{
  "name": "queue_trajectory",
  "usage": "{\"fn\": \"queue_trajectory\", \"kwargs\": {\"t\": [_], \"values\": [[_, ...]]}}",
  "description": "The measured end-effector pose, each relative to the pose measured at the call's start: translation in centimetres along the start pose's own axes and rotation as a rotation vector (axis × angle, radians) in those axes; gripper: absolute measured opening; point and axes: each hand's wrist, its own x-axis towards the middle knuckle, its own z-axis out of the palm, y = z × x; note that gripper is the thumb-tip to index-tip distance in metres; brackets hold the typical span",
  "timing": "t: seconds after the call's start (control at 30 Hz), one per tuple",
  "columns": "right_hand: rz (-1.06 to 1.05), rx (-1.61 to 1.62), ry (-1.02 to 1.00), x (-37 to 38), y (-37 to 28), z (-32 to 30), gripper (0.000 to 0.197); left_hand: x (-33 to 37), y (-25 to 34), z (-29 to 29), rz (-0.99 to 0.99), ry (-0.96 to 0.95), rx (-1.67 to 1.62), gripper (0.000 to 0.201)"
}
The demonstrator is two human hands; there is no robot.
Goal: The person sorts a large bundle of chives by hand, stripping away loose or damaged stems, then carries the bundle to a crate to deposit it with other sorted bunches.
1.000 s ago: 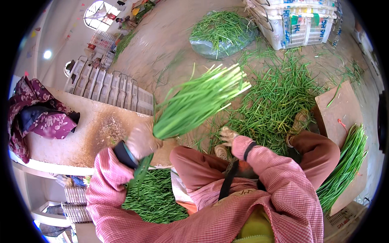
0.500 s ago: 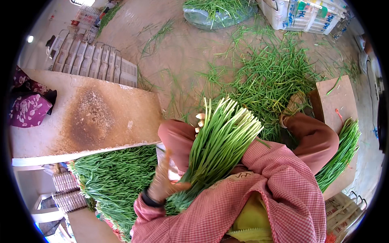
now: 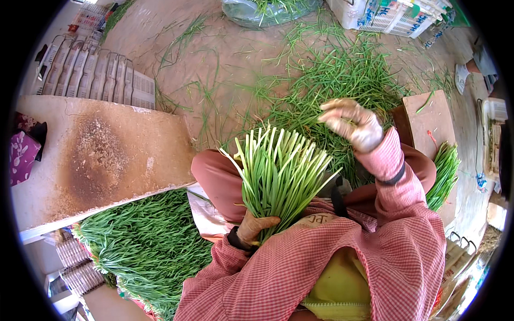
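A bunch of green chives (image 3: 278,182) with pale cut ends stands fanned out over my lap, pale ends pointing away from me. My left hand (image 3: 254,227) is wrapped round its lower, leafy part, thumb across the front. Raised to the right of the bunch is my right hand (image 3: 356,125), in a thin, pale, stained glove. Its fingers are half bent and apart, slightly blurred, and hold nothing I can see. Beyond it a loose heap of green trimmings (image 3: 342,80) lies on the floor.
To my left, a large pile of chives (image 3: 150,246) lies beside a stained board (image 3: 107,155). Another bunch (image 3: 443,174) rests on a block (image 3: 431,120) at the right. White crates (image 3: 99,75) stand far left; a plastic bag (image 3: 267,12) and a crate (image 3: 385,16) are at the back.
My left hand, open and apart from the bunch before, now grips its lower part. My right hand has let go of the bunch and risen to the right. The view has shifted slightly.
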Motion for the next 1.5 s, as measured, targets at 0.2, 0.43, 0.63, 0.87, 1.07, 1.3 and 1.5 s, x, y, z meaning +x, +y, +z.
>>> {"fn": "queue_trajectory", "kwargs": {"t": [0.2,0.43,0.63,0.87,1.07,1.3,1.5], "values": [[0.713,1.025,0.177,0.3,2.5,5.3,0.043,-0.5,-0.9,1.1,0.164,0.166,0.048,0.051],[0.238,0.985,0.019,0.5,1.9,4.0,0.047,-1.1,-1.5,2.3,0.201,0.237,-0.002,0.039],[-0.080,0.040,-0.128,-0.3,5.4,6.6,0.015,-0.9,-2.3,2.6,0.346,0.361,0.199,0.036],[0.048,0.197,0.088,-1.4,-1.6,6.1,0.030,-0.7,-2.1,2.7,0.263,0.412,0.232,0.043],[0.707,0.647,-0.374,-1.9,-1.0,6.9,0.019,-0.9,-2.3,1.8,0.261,0.226,0.011,0.044],[0.363,1.249,0.643,2.7,7.0,-4.1,0.017,-1.0,-2.0,2.9,0.153,0.289,0.068,0.038],[-0.300,-0.726,0.267,3.2,-1.1,1.4,0.088,-0.4,-2.1,3.4,0.251,0.323,0.196,0.039]]}}
